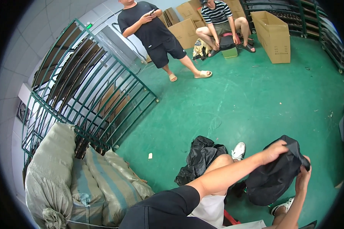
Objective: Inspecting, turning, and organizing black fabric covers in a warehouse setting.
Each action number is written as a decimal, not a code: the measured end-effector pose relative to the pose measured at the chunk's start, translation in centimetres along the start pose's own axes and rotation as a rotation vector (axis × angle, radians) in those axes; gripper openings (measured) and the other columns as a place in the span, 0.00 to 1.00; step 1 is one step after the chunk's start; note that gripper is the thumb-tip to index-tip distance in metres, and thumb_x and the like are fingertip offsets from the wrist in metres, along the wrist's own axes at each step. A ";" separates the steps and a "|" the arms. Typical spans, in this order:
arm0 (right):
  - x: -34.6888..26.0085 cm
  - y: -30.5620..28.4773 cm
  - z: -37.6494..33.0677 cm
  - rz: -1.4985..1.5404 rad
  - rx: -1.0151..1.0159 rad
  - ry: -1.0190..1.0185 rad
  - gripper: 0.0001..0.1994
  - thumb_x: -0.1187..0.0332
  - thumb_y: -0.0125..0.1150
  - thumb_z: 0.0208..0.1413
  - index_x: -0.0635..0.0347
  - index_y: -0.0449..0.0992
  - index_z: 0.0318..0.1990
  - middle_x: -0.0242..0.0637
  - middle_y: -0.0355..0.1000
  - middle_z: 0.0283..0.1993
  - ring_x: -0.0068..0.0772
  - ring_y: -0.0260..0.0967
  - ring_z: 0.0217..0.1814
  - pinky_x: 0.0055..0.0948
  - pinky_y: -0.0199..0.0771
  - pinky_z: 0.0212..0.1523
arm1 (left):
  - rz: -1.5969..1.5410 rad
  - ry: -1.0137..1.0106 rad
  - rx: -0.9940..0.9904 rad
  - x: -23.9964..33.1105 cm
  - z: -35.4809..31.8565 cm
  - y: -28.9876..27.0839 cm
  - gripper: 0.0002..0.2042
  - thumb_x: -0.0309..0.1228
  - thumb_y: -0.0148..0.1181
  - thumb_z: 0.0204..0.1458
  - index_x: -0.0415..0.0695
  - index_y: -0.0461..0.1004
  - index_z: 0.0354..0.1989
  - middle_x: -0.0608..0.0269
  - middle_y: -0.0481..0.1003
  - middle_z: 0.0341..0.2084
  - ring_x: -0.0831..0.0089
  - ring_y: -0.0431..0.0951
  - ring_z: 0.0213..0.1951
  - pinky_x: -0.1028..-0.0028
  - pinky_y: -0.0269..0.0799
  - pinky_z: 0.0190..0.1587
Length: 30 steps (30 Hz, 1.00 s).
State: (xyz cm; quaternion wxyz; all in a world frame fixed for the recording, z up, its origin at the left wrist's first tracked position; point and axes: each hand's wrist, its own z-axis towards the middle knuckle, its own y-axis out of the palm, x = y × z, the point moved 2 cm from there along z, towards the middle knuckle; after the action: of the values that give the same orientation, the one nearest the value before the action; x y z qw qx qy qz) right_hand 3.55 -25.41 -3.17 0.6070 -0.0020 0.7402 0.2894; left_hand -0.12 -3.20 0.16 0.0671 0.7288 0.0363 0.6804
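Note:
A black fabric bag (269, 183) hangs between my knees at the lower right, its upper edge lifted. With fingers closed, my left hand (275, 151) grips the cloth near the top. On the right side of that edge, my right hand (304, 173) pinches the fabric between thumb and fingers. The inside of the bag is hidden. Beside my left leg, a crumpled heap of black cloth (200, 158) lies on the floor, touched by neither hand.
Stuffed woven sacks (49, 171) stand at the left, before a green metal rack (114, 87). A standing person (149, 34) holds a phone. Farther back, a seated person (218, 17) handles a black item beside an open cardboard box (271, 38). Green floor (225, 103) lies between us.

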 end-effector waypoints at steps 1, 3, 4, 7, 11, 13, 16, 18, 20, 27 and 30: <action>-0.6 0.3 -0.9 0.025 0.114 -0.022 0.13 0.66 0.55 0.62 0.62 0.72 0.51 0.35 0.72 0.53 0.31 0.68 0.55 0.31 0.64 0.60 | -0.063 -0.026 -0.028 1.5 0.2 -0.4 0.12 0.34 0.54 0.58 0.36 0.75 0.38 0.67 0.76 0.35 0.79 0.73 0.40 0.74 0.68 0.46; -1.4 -0.8 -1.6 0.036 0.112 0.064 0.15 0.66 0.56 0.62 0.64 0.71 0.53 0.36 0.72 0.53 0.32 0.69 0.54 0.32 0.67 0.58 | -0.122 0.007 0.025 3.7 1.0 -1.5 0.11 0.34 0.57 0.57 0.36 0.77 0.36 0.69 0.77 0.29 0.79 0.74 0.35 0.73 0.71 0.40; -1.6 -1.4 -2.3 0.054 0.109 0.153 0.17 0.66 0.58 0.62 0.65 0.69 0.55 0.37 0.72 0.53 0.32 0.70 0.53 0.32 0.70 0.56 | -0.118 0.054 0.101 3.6 1.4 -2.3 0.11 0.34 0.59 0.56 0.36 0.78 0.35 0.70 0.78 0.27 0.79 0.74 0.32 0.73 0.71 0.38; -2.8 -0.7 -3.2 0.185 0.242 0.182 0.20 0.64 0.57 0.62 0.66 0.67 0.57 0.41 0.71 0.54 0.35 0.72 0.52 0.34 0.74 0.53 | 0.192 -0.072 0.134 2.2 2.4 -4.4 0.10 0.34 0.65 0.51 0.39 0.80 0.36 0.68 0.79 0.29 0.77 0.75 0.33 0.74 0.70 0.39; -0.8 -1.3 0.2 0.569 0.101 0.244 0.22 0.56 0.50 0.65 0.69 0.72 0.52 0.47 0.73 0.54 0.44 0.72 0.53 0.43 0.70 0.59 | -0.089 -0.215 -0.008 5.9 0.0 -9.0 0.09 0.33 0.62 0.52 0.40 0.80 0.33 0.65 0.79 0.27 0.75 0.76 0.27 0.76 0.70 0.30; -0.9 -2.2 0.0 0.759 -0.091 0.223 0.27 0.53 0.43 0.66 0.73 0.70 0.54 0.54 0.70 0.57 0.52 0.70 0.58 0.46 0.66 0.63 | -0.465 -0.202 -0.107 6.9 0.0 -7.5 0.16 0.39 0.56 0.60 0.34 0.78 0.36 0.55 0.80 0.33 0.69 0.81 0.33 0.68 0.78 0.41; -1.2 -2.3 -0.7 0.911 -0.249 0.250 0.29 0.51 0.42 0.66 0.75 0.65 0.58 0.57 0.66 0.61 0.56 0.66 0.61 0.51 0.62 0.65 | -0.774 -0.271 -0.138 4.1 0.5 -7.5 0.20 0.39 0.47 0.64 0.30 0.74 0.44 0.46 0.78 0.43 0.59 0.80 0.45 0.63 0.75 0.52; -1.4 -2.5 -1.2 0.952 -0.370 0.198 0.30 0.52 0.39 0.67 0.76 0.64 0.59 0.57 0.65 0.62 0.54 0.65 0.62 0.48 0.61 0.66 | -0.938 -0.167 -0.389 3.3 1.1 -6.4 0.23 0.43 0.46 0.64 0.31 0.70 0.52 0.44 0.74 0.51 0.57 0.75 0.54 0.59 0.69 0.59; -1.4 -2.5 -1.5 0.958 -0.404 0.183 0.30 0.52 0.39 0.67 0.75 0.63 0.60 0.57 0.64 0.62 0.53 0.65 0.63 0.50 0.61 0.66 | -0.987 -0.099 -0.454 3.5 0.4 -4.9 0.28 0.47 0.47 0.63 0.31 0.66 0.57 0.43 0.70 0.55 0.54 0.72 0.57 0.56 0.66 0.61; -1.5 -4.3 -2.5 0.859 -0.518 -0.091 0.31 0.51 0.44 0.65 0.73 0.60 0.63 0.57 0.63 0.63 0.51 0.64 0.64 0.49 0.63 0.64 | -0.947 -0.029 -0.509 3.5 -1.0 -2.2 0.33 0.36 0.62 0.55 0.34 0.55 0.65 0.45 0.68 0.58 0.56 0.70 0.59 0.58 0.65 0.62; -2.4 -4.8 -1.6 0.933 -0.422 -0.023 0.33 0.48 0.44 0.65 0.73 0.60 0.63 0.56 0.62 0.64 0.50 0.63 0.65 0.49 0.63 0.64 | -0.822 -0.086 -0.402 3.9 -0.3 -2.8 0.27 0.28 0.57 0.57 0.32 0.58 0.63 0.42 0.69 0.56 0.57 0.75 0.54 0.60 0.70 0.59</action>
State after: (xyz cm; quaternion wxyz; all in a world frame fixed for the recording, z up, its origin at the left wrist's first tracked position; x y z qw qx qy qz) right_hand 4.42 -30.99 -2.90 0.4075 0.2094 0.5811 0.6726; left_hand -0.07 0.16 3.62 0.4729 0.6541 0.1866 0.5600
